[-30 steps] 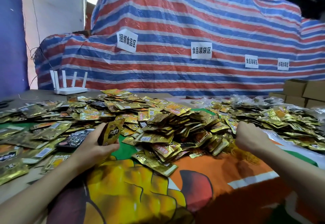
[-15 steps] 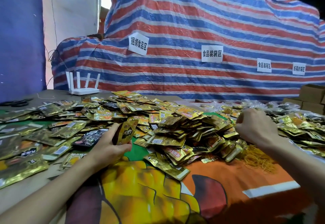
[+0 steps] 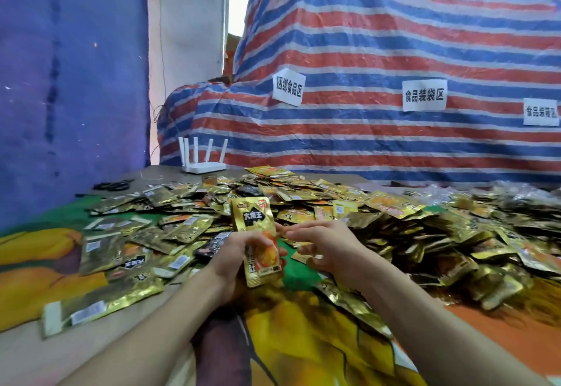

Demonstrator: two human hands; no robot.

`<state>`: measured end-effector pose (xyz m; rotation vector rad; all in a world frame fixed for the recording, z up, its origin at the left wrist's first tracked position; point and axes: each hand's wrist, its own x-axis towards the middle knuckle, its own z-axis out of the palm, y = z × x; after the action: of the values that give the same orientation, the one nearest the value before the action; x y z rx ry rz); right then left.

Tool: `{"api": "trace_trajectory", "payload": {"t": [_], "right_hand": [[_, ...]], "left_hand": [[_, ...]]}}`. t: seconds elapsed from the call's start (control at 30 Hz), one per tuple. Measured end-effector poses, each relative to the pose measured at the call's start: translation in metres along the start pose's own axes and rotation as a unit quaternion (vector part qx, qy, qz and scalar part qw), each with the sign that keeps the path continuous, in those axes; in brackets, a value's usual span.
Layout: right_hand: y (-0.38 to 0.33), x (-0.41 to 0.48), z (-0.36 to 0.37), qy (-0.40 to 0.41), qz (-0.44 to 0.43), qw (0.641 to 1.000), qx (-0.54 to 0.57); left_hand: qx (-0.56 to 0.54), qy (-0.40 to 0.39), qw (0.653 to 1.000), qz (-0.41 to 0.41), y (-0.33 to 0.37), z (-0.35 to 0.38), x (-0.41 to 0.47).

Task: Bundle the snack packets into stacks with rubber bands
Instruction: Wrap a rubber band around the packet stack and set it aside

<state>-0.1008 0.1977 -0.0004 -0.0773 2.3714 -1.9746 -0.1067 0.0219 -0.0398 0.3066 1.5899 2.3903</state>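
1. Before a striped tarpaulin [image 3: 394, 52], a surface [image 3: 24, 364] is seen heaped with gold snack packets [image 3: 379, 218].
2. A thin stack [image 3: 256, 228] is held upright in the left grip [image 3: 233, 252], near the surface's front edge.
3. The right grip [image 3: 328, 249], a second ago out over the heap, has been brought beside the stack; whether a rubber band is pinched cannot be told.
4. Banding is judged next.
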Motion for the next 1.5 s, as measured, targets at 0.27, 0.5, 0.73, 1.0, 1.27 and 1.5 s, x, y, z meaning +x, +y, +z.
{"api": "trace_trajectory", "payload": {"t": [0.27, 0.5, 0.73, 1.0, 1.27, 1.5], "right_hand": [[0.023, 0.026, 0.026, 0.030, -0.043, 0.999, 0.006], [0.029, 0.031, 0.019, -0.016, -0.016, 0.998, 0.061], [0.021, 0.025, -0.001, -0.187, -0.009, 0.962, 0.196], [0.016, 0.025, -0.008, -0.242, -0.095, 0.844, 0.470], [0.022, 0.031, 0.009, -0.113, -0.123, 0.932, 0.320], [0.026, 0.028, 0.026, -0.072, -0.113, 0.951, 0.279]], "left_hand": [[0.065, 0.131, 0.989, 0.006, -0.002, -0.011, 0.011], [0.075, 0.107, 0.991, 0.025, -0.001, -0.012, 0.010], [-0.113, -0.034, 0.993, 0.005, 0.009, -0.011, 0.003], [-0.164, -0.109, 0.980, -0.003, 0.008, -0.012, 0.004], [-0.095, 0.000, 0.995, 0.002, 0.012, -0.016, 0.009], [0.056, 0.156, 0.985, 0.044, -0.001, -0.006, 0.011]]}}
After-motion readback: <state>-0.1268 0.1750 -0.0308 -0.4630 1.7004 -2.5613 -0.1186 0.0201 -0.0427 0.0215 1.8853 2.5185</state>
